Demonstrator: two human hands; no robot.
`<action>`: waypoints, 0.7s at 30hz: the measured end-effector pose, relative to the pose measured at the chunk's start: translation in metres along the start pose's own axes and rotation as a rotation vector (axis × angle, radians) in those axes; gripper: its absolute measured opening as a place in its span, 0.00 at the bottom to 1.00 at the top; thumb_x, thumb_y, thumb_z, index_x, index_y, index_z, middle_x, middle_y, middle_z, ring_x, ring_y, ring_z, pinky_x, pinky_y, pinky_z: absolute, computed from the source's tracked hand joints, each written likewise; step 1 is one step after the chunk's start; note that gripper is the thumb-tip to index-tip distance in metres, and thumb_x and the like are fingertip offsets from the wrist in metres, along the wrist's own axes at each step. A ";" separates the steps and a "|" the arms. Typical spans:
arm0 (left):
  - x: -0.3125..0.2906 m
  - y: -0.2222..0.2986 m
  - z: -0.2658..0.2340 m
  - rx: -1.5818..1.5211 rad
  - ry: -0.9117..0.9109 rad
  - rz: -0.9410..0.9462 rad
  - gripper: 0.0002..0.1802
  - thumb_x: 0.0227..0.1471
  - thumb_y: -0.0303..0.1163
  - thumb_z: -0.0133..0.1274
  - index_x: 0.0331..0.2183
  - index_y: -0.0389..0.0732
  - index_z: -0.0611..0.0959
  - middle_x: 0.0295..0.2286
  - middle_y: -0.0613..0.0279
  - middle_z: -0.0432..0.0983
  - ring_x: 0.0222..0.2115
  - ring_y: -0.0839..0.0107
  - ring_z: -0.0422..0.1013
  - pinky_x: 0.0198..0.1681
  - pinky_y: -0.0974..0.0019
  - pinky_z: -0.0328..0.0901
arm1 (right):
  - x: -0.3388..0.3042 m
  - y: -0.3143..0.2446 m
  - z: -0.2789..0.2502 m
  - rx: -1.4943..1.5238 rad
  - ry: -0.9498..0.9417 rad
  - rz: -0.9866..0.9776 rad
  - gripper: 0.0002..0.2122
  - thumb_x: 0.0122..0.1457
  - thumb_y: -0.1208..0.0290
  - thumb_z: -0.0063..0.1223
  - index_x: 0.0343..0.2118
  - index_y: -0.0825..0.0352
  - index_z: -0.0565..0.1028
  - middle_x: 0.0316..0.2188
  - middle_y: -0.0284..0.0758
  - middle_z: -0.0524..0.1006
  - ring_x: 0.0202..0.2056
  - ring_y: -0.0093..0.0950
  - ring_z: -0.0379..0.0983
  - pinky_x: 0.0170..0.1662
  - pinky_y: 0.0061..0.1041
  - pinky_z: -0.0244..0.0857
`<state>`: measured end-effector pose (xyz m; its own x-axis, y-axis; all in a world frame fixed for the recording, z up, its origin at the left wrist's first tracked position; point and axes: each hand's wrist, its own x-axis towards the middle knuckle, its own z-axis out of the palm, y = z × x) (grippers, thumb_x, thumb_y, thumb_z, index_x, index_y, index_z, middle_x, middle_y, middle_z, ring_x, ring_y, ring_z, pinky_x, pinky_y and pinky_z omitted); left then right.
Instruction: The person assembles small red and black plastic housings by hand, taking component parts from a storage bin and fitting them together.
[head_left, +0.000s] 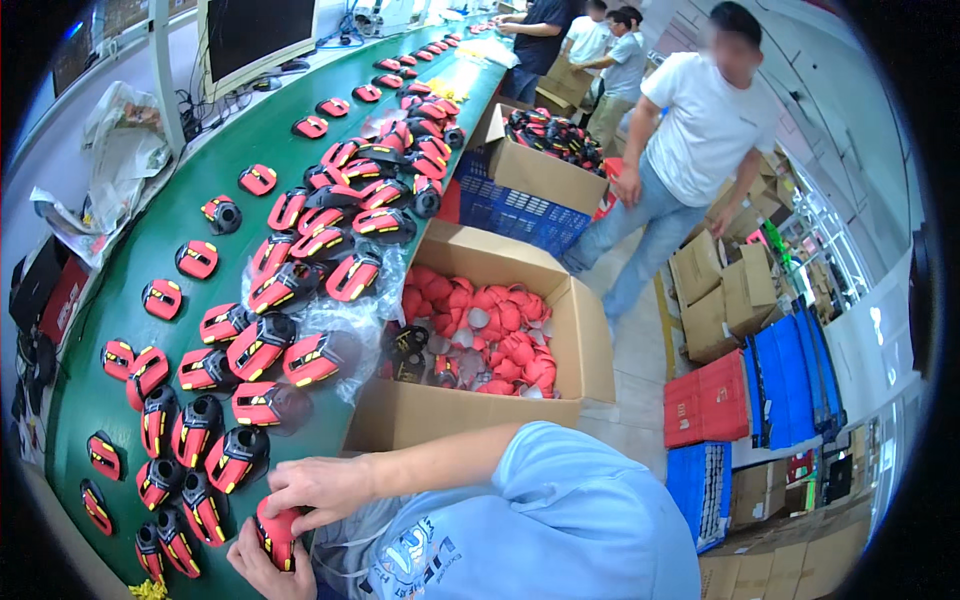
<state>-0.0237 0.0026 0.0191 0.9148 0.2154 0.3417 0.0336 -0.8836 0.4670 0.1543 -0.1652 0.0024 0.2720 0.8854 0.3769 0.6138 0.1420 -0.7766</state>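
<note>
A red and black plastic housing with yellow marks (277,538) is held between my two hands at the near edge of the green bench. My left hand (262,568) wraps round it from below. My right hand (312,488) closes over its red upper part, fingertips pressed on it. Just left of my hands, several similar red and black housings (204,508) lie on the bench, some showing round black openings. Farther along, more housings are heaped partly on clear plastic bags (345,325).
An open carton (590,345) of red shells stands right of the bench. Behind it, another carton (540,175) of housings rests on a blue crate (510,210). A person in a white shirt (715,130) stands beyond; others work farther back. A monitor (258,40) borders the bench.
</note>
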 end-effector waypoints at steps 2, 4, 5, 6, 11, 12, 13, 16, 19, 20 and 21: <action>-0.003 -0.007 0.007 -0.095 -0.043 -0.019 0.38 0.48 0.34 0.64 0.59 0.31 0.72 0.48 0.44 0.73 0.50 0.46 0.64 0.57 0.48 0.60 | 0.007 -0.001 -0.004 -0.061 -0.002 -0.016 0.21 0.54 0.61 0.68 0.49 0.61 0.78 0.43 0.39 0.79 0.43 0.41 0.73 0.41 0.43 0.70; -0.009 -0.017 0.012 -0.091 -0.034 -0.007 0.38 0.48 0.35 0.65 0.58 0.31 0.72 0.48 0.44 0.73 0.49 0.46 0.64 0.56 0.48 0.60 | 0.018 0.011 -0.003 -0.139 -0.026 -0.234 0.25 0.47 0.58 0.72 0.49 0.58 0.79 0.49 0.36 0.76 0.45 0.40 0.70 0.40 0.41 0.70; -0.009 -0.018 0.012 -0.089 -0.028 0.007 0.39 0.47 0.36 0.65 0.58 0.31 0.72 0.48 0.44 0.72 0.49 0.47 0.64 0.55 0.48 0.61 | 0.021 0.014 -0.002 -0.137 -0.027 -0.235 0.25 0.47 0.58 0.72 0.49 0.58 0.79 0.49 0.36 0.76 0.45 0.40 0.70 0.40 0.41 0.70; -0.009 -0.018 0.013 -0.089 -0.028 0.006 0.39 0.47 0.36 0.65 0.58 0.31 0.72 0.48 0.44 0.72 0.49 0.47 0.64 0.55 0.48 0.61 | 0.024 0.017 -0.002 -0.156 -0.077 -0.276 0.27 0.45 0.57 0.73 0.49 0.58 0.79 0.50 0.36 0.76 0.44 0.39 0.70 0.40 0.40 0.70; -0.007 -0.016 0.013 -0.091 -0.009 -0.001 0.39 0.46 0.36 0.66 0.57 0.32 0.72 0.47 0.45 0.72 0.48 0.48 0.64 0.54 0.49 0.61 | 0.027 0.018 -0.003 -0.223 -0.033 -0.383 0.31 0.39 0.55 0.75 0.49 0.59 0.79 0.47 0.34 0.78 0.42 0.39 0.69 0.41 0.38 0.71; -0.007 -0.015 0.012 -0.087 -0.012 -0.002 0.39 0.46 0.36 0.66 0.57 0.32 0.72 0.47 0.45 0.72 0.48 0.48 0.64 0.54 0.49 0.61 | 0.024 0.019 -0.001 -0.218 -0.034 -0.367 0.32 0.38 0.55 0.75 0.49 0.59 0.79 0.46 0.34 0.78 0.41 0.39 0.70 0.41 0.38 0.71; -0.006 -0.014 0.014 -0.118 -0.023 -0.007 0.39 0.45 0.35 0.66 0.57 0.32 0.73 0.47 0.45 0.72 0.49 0.48 0.64 0.54 0.49 0.61 | 0.021 0.021 0.001 -0.214 -0.034 -0.350 0.32 0.38 0.54 0.75 0.50 0.60 0.79 0.44 0.33 0.79 0.40 0.39 0.70 0.41 0.38 0.70; -0.006 -0.001 0.005 -0.116 -0.035 -0.048 0.38 0.45 0.33 0.66 0.57 0.32 0.73 0.47 0.45 0.72 0.49 0.47 0.64 0.54 0.49 0.61 | 0.024 0.024 0.005 -0.179 -0.033 -0.401 0.34 0.39 0.51 0.76 0.50 0.62 0.78 0.42 0.34 0.80 0.40 0.40 0.72 0.42 0.40 0.70; -0.022 -0.010 0.005 -0.086 -0.038 -0.110 0.39 0.42 0.33 0.66 0.57 0.33 0.75 0.50 0.48 0.75 0.49 0.46 0.64 0.57 0.48 0.60 | 0.032 0.015 -0.007 -0.038 0.002 -0.306 0.32 0.43 0.49 0.75 0.49 0.62 0.79 0.43 0.36 0.80 0.43 0.40 0.75 0.45 0.41 0.70; -0.024 -0.007 0.002 -0.038 -0.022 -0.132 0.39 0.40 0.35 0.67 0.56 0.35 0.76 0.49 0.49 0.75 0.49 0.46 0.65 0.56 0.47 0.61 | 0.037 0.007 -0.014 -0.058 -0.021 -0.270 0.30 0.45 0.49 0.74 0.49 0.62 0.80 0.44 0.36 0.81 0.44 0.39 0.76 0.47 0.41 0.70; -0.018 -0.007 0.005 0.013 -0.011 -0.102 0.38 0.40 0.35 0.67 0.55 0.37 0.77 0.49 0.50 0.76 0.50 0.45 0.65 0.56 0.46 0.61 | 0.039 0.004 -0.031 -0.066 -0.051 -0.236 0.28 0.48 0.49 0.74 0.48 0.62 0.80 0.44 0.37 0.81 0.46 0.38 0.77 0.49 0.41 0.70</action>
<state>-0.0381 0.0032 0.0053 0.9109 0.2999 0.2836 0.1319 -0.8626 0.4885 0.1905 -0.1436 0.0295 0.0786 0.8528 0.5163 0.7035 0.3195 -0.6348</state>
